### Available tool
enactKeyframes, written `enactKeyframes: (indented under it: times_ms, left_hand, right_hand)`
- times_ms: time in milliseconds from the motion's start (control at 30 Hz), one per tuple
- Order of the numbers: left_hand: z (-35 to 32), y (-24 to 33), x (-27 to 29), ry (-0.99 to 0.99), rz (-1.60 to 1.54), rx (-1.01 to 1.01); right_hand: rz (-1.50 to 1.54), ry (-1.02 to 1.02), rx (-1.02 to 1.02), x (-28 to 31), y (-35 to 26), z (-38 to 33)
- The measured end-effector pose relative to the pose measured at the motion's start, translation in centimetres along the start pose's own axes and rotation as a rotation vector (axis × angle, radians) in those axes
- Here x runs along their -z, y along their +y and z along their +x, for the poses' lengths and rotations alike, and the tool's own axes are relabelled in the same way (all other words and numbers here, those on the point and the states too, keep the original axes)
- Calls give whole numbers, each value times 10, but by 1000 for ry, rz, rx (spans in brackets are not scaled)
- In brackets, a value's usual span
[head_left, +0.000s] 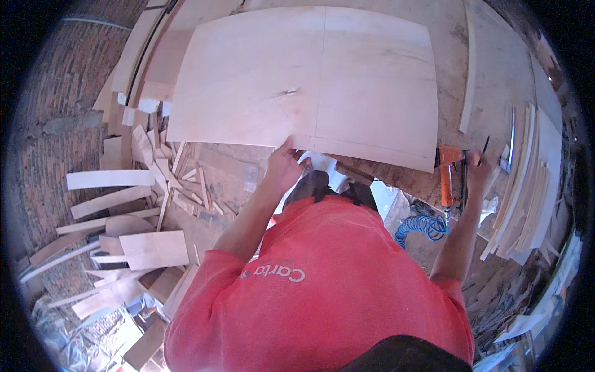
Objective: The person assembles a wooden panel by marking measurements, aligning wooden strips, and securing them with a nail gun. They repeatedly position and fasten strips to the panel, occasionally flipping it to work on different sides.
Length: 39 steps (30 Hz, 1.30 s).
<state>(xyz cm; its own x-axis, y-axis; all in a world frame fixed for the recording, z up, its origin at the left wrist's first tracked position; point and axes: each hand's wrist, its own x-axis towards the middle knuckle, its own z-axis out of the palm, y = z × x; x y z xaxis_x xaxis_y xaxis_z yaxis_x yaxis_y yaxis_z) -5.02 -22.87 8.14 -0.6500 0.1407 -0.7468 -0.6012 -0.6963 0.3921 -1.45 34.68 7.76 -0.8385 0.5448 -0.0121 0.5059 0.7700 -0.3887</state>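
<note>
A large pale plywood sheet [248, 74] lies in front of me on the workbench. Thin drawn lines cross it, and a dark knot shows near its middle. My left hand [286, 166] is closed on the sheet's near edge, thumb on top and fingers curled below. Off the sheet's right side, my right hand [478, 170] is closed around a thin dark pencil [486, 144], its end sticking up past the fingers. Just left of that hand lies an orange air nailer [447, 180], joined to a blue coiled hose [423, 229].
Wood offcuts [155, 248] lie heaped at the left, beside a brick wall [68, 80]. Long boards [139, 43] lean at the far left. Stacked thin strips [527, 186] stand at the right, and one long strip [469, 74] lies on the workbench [496, 68].
</note>
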Motion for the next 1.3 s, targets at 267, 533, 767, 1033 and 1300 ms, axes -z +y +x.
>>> enactKeyframes:
  times_ms: [267,533,767,1033,1300]
  left_hand:
    - [42,-19,14,103,228,77]
    - [-11,37,-9,18,1149,205]
    - [19,118,-29,63,1255,-499]
    - [165,204,-126,43,1362,-1125]
    - [288,186,-170,-217,1803,-1194]
  right_hand:
    - [-426,272,14,-107,-14,136]
    - [97,85,-248,-78,18,153]
    - [202,238,-13,-34,-91,-18]
    - [373,101,-113,-105,-287,-265]
    - [377,-99,-253,-133,-395,-320]
